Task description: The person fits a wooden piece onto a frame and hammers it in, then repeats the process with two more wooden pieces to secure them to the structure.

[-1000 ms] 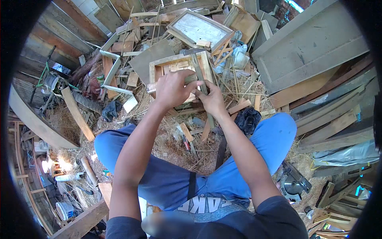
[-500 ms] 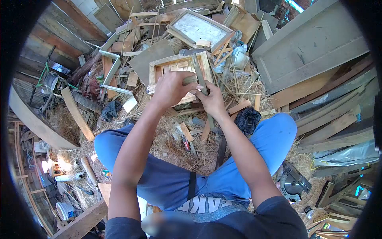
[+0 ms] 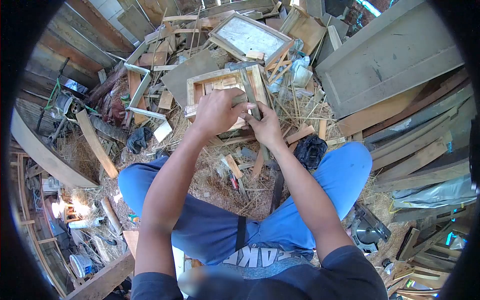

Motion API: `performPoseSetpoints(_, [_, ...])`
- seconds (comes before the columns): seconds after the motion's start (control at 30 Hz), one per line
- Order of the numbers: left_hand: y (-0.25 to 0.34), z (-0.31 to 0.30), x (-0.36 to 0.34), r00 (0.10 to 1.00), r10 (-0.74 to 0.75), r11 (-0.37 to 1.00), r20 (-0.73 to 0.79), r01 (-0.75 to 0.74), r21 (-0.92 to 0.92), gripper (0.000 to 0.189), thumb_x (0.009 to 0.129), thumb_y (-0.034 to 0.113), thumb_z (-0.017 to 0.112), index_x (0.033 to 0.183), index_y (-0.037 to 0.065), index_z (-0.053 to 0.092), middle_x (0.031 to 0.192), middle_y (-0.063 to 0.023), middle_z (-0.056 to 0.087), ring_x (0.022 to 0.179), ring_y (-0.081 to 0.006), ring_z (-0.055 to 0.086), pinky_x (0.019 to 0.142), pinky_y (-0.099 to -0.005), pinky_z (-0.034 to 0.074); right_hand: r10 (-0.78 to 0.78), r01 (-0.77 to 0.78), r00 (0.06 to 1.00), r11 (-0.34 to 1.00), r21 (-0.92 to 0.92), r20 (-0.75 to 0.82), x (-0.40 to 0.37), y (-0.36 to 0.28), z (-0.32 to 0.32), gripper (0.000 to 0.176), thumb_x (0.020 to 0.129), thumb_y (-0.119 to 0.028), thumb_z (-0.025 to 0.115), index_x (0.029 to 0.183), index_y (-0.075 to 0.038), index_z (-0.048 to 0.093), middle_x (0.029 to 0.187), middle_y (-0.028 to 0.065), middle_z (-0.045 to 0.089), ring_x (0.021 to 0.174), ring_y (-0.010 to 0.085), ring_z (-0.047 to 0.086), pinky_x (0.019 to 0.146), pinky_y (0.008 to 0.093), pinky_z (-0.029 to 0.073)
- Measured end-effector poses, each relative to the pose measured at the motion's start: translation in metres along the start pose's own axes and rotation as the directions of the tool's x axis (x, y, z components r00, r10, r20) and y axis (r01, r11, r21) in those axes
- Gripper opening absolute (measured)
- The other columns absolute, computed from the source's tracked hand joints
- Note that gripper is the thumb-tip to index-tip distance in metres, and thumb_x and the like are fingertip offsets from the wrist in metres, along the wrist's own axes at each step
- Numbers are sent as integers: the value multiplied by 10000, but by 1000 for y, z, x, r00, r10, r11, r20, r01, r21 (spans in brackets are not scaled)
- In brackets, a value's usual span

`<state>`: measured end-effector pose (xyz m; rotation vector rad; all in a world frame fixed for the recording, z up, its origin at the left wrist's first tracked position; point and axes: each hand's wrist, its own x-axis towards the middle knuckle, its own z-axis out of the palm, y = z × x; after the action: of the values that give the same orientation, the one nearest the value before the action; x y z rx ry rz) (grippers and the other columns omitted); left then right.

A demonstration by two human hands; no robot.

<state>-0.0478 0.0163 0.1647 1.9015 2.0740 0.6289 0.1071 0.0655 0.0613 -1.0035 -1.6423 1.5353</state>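
A shallow wooden frame [image 3: 194, 85] with pale wood inside lies in front of me. Across its right side runs a long, narrow grey-brown strip [image 3: 246, 80], its near end pointing toward my legs. My right hand [image 3: 266, 127] grips this strip, thumb and fingers closed around it. My left hand [image 3: 216, 112] is closed on a small greyish block [image 3: 239, 99], which sits against the strip's left side. The fingertips of both hands nearly meet at the strip. My left palm hides part of the frame.
A circular saw [image 3: 369, 232] rests by my right knee. Wood scraps and straw cover the floor, with a red-handled tool [image 3: 233, 182] and a black plastic bag [image 3: 311, 151] among them. A large grey panel [image 3: 390, 60] leans at right; a glazed frame [image 3: 250, 36] lies behind.
My left hand has shifted very slightly along the strip's side. Both hands keep their hold, and the strip and frame stay almost where they were.
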Motion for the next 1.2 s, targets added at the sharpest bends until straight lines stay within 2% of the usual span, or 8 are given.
performPoseSetpoints(0.17, [-7, -4, 0, 998, -8, 997, 57, 12, -71, 379, 872, 424, 784, 1107, 128, 757, 899, -157, 754, 861, -383, 718, 756, -496, 545, 19, -21, 1000, 989, 146, 14, 0, 1, 3, 324, 935, -148, 790, 1201, 6, 687, 845, 41, 719, 686, 97, 651, 651, 273, 530])
performPoseSetpoints(0.4, [-24, -23, -11, 993, 118, 993, -9, -117, 24, 436, 869, 265, 816, 1254, 88, 714, 986, -185, 732, 835, -372, 713, 735, -436, 552, -59, 59, 998, 998, 5, 26, 8, 7, -1, 284, 945, -162, 780, 1158, 7, 699, 824, 32, 703, 661, 88, 638, 589, 265, 550])
performPoseSetpoints(0.47, [-29, -26, -14, 992, 121, 990, -37, -118, 77, 413, 926, 229, 760, 1293, 55, 692, 1010, -188, 712, 840, -354, 700, 741, -425, 542, 145, -167, 981, 970, 179, 130, 4, -6, -2, 279, 951, -187, 776, 1149, -3, 708, 765, 19, 660, 606, 75, 611, 508, 261, 529])
performPoseSetpoints(0.67, [-57, -42, -10, 988, 109, 971, -112, -130, -203, 395, 1016, 165, 646, 1369, -10, 630, 938, -177, 663, 810, -246, 631, 765, -361, 505, 248, -248, 969, 957, 150, 19, 11, -9, -9, 340, 1008, -280, 703, 1177, 15, 715, 634, 14, 594, 472, 100, 567, 389, 281, 454])
performPoseSetpoints(0.83, [-67, -54, -15, 1000, -18, 943, -15, 12, -332, 380, 1078, 194, 568, 1409, 14, 617, 864, -29, 636, 781, -102, 521, 733, -286, 477, 204, -212, 974, 975, -72, -96, 23, 11, -14, 292, 1008, -238, 695, 1147, 14, 737, 604, 30, 597, 455, 121, 564, 423, 311, 431])
performPoseSetpoints(0.93, [-64, -61, -17, 998, -64, 931, 21, 67, -358, 372, 1070, 174, 574, 1404, 17, 618, 908, -110, 708, 801, -121, 581, 774, -316, 522, 240, -249, 962, 967, -55, -126, 29, 21, -15, 273, 1004, -178, 671, 1178, 26, 726, 605, 9, 595, 450, 106, 538, 423, 305, 416])
performPoseSetpoints(1.0, [-69, -58, -17, 997, -71, 924, 10, 69, -377, 382, 1074, 189, 573, 1417, 26, 611, 899, -89, 697, 803, -115, 571, 777, -312, 518, 213, -233, 971, 948, -219, -112, 34, 40, -16, 336, 957, -151, 697, 1261, -9, 716, 742, 124, 728, 632, 210, 690, 595, 345, 522])
performPoseSetpoints(1.2, [-75, -58, -18, 998, -55, 910, -13, 44, -412, 428, 1088, 245, 582, 1468, 47, 585, 968, -10, 658, 856, -88, 522, 792, -264, 478, 85, -111, 989, 970, -216, -123, 34, 59, -11, 443, 931, -148, 719, 1368, -90, 679, 953, 166, 783, 741, 263, 731, 746, 380, 556])
